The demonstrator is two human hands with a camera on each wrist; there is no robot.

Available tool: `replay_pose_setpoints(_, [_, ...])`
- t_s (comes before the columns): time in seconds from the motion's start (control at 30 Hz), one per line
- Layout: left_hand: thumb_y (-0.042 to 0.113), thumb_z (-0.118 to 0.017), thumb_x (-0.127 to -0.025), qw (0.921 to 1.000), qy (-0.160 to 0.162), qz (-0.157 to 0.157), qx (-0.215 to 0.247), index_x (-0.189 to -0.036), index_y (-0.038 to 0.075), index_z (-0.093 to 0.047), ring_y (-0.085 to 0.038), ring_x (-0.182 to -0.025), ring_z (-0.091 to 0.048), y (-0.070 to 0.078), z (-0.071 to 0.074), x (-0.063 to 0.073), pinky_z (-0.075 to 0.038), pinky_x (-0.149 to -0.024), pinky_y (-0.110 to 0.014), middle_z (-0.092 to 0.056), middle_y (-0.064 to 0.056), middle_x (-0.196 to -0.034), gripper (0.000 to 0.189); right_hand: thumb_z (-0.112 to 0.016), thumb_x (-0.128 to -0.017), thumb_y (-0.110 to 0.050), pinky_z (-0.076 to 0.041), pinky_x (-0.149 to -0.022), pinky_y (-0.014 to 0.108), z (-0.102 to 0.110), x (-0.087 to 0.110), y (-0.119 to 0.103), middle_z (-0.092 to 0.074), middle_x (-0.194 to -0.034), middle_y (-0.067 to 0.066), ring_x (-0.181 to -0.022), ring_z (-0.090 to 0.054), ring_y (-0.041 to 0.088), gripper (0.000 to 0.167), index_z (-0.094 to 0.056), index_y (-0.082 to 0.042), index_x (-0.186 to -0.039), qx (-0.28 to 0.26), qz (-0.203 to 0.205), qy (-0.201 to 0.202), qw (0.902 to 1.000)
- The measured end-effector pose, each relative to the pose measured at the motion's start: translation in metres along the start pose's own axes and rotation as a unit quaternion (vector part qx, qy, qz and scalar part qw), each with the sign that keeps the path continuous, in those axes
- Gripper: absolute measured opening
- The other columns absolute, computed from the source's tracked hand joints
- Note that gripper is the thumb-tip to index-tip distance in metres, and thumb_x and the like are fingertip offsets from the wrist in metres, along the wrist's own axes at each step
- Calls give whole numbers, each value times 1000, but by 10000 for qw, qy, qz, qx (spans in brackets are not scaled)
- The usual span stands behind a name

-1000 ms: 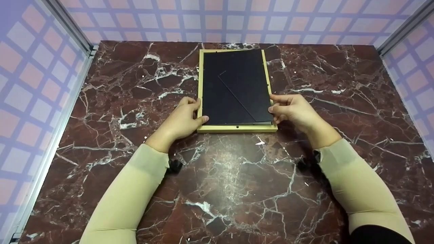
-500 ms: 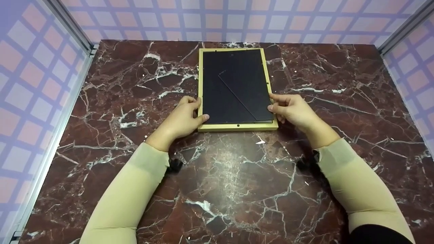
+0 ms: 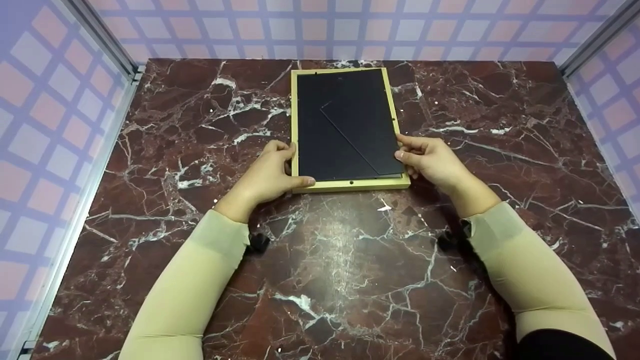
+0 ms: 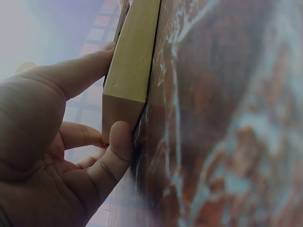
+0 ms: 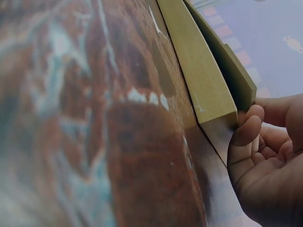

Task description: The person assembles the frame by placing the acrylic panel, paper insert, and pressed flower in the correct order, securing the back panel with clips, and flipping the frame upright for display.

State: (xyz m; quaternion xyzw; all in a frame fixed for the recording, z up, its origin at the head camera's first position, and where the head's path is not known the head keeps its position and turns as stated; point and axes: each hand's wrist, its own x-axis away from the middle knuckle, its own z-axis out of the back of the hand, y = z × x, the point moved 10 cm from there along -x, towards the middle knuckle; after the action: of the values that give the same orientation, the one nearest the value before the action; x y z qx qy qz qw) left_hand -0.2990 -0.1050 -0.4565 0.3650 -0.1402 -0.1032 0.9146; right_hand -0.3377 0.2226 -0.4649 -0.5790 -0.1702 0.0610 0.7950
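- Left hand: grips picture frame at near-left corner.
- Right hand: pinches right edge of backing board, near-right corner raised.
- Frame: on tabletop between hands, long axis near-to-far.

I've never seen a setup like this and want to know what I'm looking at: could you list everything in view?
Frame: 1, pale yellow wood, on the table's far half
Panel: 1, black, over the frame's opening, near right corner raised
Table: 1, dark red with white veins, beneath everything
Walls: 3, checked pink, white and purple, behind and at both sides
Metal posts: 2, grey, at the back corners
Wrist attachments: 2, black, one at each wrist, details unclear
Sleeves: 2, pale yellow-green, on the forearms
Left hand: 1, bare, gripping the frame's near left corner
Right hand: 1, bare, at the panel's raised corner
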Motion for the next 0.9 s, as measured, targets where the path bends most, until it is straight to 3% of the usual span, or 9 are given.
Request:
replay_pose_setpoints(0.17, [47,-91,-97,9999,127,9,-1,-174,1,-32,-27,-112,-58,-1,1,-1,-52,-106,-44,-44,-20,-164,108,-67,-113,-8,-51,-60,17,-1,-1,2,-67,-101,-9,-66,-54,4,60,-46,1,-169,-291,22,8,9996])
replay_pose_setpoints(0.33, [48,-89,-97,9997,142,-30,-183,-173,-1,-33,-32,-131,-55,2,2,-1,-49,-123,-49,-45,-21,-163,106,-69,-112,-9,-46,-58,17,0,-2,5,-64,-95,-7,-63,-49,5,60,-48,-1,-168,-225,-53,71,9997])
replay_pose_setpoints(0.4, [48,-88,-98,9996,130,-38,-243,-173,-1,-34,-33,-136,-53,3,2,-1,-48,-126,-51,-44,-21,-163,105,-70,-112,-13,-51,-66,15,0,-3,5,-75,-111,2,-77,-61,6,60,-50,-3,-168,140,-95,76,9998])
replay_pose_setpoints(0.47, [48,-87,-99,9996,103,-46,-257,-173,-1,-33,-33,-133,-54,3,2,-1,-50,-122,-51,-44,-21,-163,104,-71,-112,-17,-61,-88,16,0,-4,5,-76,-139,15,-109,-74,14,60,-51,-4,-167,523,-113,55,9986])
replay_pose_setpoints(0.5, [48,-87,-100,9996,90,-49,-267,-173,-1,-32,-33,-130,-55,4,2,-1,-50,-120,-51,-44,-21,-163,104,-71,-112,-19,-61,-103,20,0,-4,4,-70,-154,18,-128,-72,19,61,-51,-4,-167,700,-104,36,9975])
replay_pose_setpoints(0.57, [47,-85,-101,9996,66,-60,-281,-174,-1,-31,-32,-125,-56,4,1,0,-51,-117,-50,-43,-20,-164,103,-71,-112,-22,-49,-130,30,-1,-5,2,-51,-174,16,-161,-51,27,62,-50,-1,-167,998,-27,-16,9950])
replay_pose_setpoints(0.6, [47,-85,-101,9995,57,-67,-291,-174,-2,-30,-32,-123,-57,4,1,-1,-51,-116,-50,-43,-21,-165,103,-71,-112,-21,-41,-137,36,-1,-5,1,-48,-176,19,-166,-44,30,62,-50,0,-167,1042,6,-30,9946])
replay_pose_setpoints(0.67, [48,-85,-102,9994,41,-69,-334,-174,-1,-30,-31,-122,-58,4,1,0,-52,-116,-50,-41,-21,-166,103,-71,-112,-21,-37,-140,45,-2,-5,0,-47,-176,19,-168,-42,33,62,-51,1,-166,1031,45,-45,9946])
replay_pose_setpoints(0.9, [46,-84,-103,9994,-90,-86,-327,-176,0,-24,-32,-119,-58,4,-1,-1,-51,-113,-48,-39,-19,-164,105,-71,-112,-18,-36,-140,47,-1,-5,0,-45,-177,20,-168,-41,33,61,-50,2,-165,927,38,-66,9957])
